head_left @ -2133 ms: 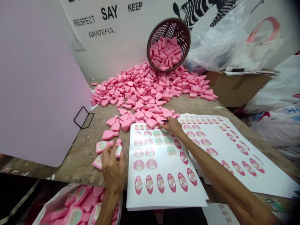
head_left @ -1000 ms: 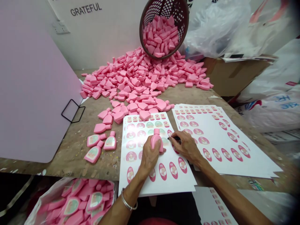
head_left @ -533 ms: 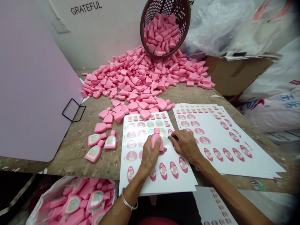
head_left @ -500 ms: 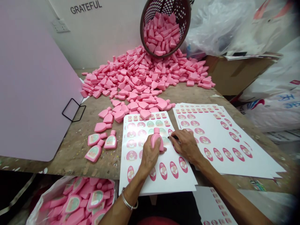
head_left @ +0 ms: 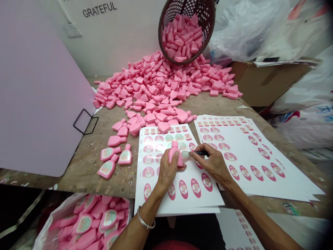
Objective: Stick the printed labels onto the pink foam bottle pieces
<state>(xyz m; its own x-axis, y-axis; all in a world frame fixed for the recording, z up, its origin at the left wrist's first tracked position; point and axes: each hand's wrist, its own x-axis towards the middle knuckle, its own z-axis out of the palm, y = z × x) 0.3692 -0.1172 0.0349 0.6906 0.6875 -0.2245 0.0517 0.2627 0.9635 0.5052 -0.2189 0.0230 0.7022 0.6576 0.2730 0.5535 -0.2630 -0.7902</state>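
My left hand [head_left: 168, 166] is wrapped round a pink bottle [head_left: 175, 152], held upright with its cap up, over a sheet of stickers [head_left: 162, 180]. To its right, my right hand [head_left: 212, 161] grips a thin black tool [head_left: 201, 152]. Its fingertips are at a green oval sticker [head_left: 185, 155] on the sheet; whether the sticker is lifted cannot be made out. Left of the sheet lie several labelled pink bottles [head_left: 125, 155]. A second stack of sticker sheets [head_left: 244, 149] lies on the right, with some stickers gone.
A heap of pink bottles [head_left: 156, 80] spreads across the back of the table [head_left: 90, 163], under a tipped brown basket [head_left: 161, 38]. Below the front edge a bag [head_left: 43, 236] holds labelled bottles. A black wire stand [head_left: 87, 121], pink board [head_left: 39, 104] and cardboard box [head_left: 267, 81] stand around.
The fingers of my right hand have shifted, and more of the black tool shows, now lying level across them. My left hand still holds the bottle. The whole view has moved slightly.
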